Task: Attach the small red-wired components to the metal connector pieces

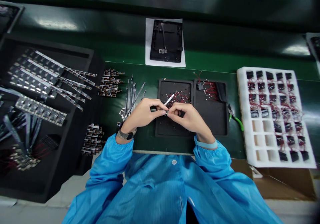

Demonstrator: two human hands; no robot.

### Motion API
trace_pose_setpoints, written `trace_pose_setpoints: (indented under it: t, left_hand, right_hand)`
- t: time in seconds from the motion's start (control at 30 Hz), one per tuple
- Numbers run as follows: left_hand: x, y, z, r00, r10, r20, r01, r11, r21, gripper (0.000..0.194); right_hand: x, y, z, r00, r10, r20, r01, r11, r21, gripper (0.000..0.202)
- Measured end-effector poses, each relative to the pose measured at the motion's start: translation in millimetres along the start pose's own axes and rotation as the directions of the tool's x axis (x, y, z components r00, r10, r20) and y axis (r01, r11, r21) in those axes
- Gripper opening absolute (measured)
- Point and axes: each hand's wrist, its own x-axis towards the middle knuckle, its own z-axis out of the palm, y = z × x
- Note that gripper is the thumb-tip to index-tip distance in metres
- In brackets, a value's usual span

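Green bench mat (120, 55): white foam tray (243, 117) at right, its cells partly filled with small black wired parts; green-handled cutters (236, 119) just beside it. Black bin (82, 55) at left holding flex strips (several overhang its rim). Black frame on white paper (148, 42), far centre.

Flex strip pinched over the black tray

A thin flex strip (169, 100), pale and shiny on its upper length and dark at its lower end, is held between the fingertips of the left hand (143, 112) and the right hand (188, 116), which meet at its lower end. It tilts up and to the right from the pinch, its free end clear of the fingers. It hangs above the left compartment of a shallow black tray (165, 130), near that compartment's far edge, where small parts with red wires (183, 97) lie loose just behind it.
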Motion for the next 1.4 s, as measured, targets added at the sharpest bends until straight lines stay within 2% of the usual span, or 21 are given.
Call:
trace_pose_setpoints:
  t: [0.2, 0.5, 0.87, 1.4]
  left_hand:
    - [-0.8, 0.3, -1.8, 1.000, -0.005, 0.027, 0.005, 1.000, -0.002, 0.009]
    - [0.8, 3.8, 1.5, 1.000, -0.006, -0.014, 0.006, 0.999, 0.034, 0.009]
    - [0.3, -1.9, -4.3, 0.999, -0.034, 0.031, 0.036, 0.997, -0.064, 0.008]
    - [1.9, -2.9, -2.8, 0.998, -0.041, 0.043, 0.046, 0.990, -0.131, 0.005]
  right_hand:
    - [-0.2, 1.1, -1.7, 0.998, 0.038, 0.043, -0.039, 0.999, 0.019, 0.020]
    - [0.9, 4.1, 2.8, 0.997, 0.075, 0.006, -0.075, 0.997, 0.014, 0.024]
    - [1.9, -4.1, 0.9, 0.998, 0.056, 0.002, -0.056, 0.997, 0.061, 0.025]
    - [2.0, -0.6, 0.7, 0.998, 0.056, 0.028, -0.059, 0.989, 0.135, 0.027]
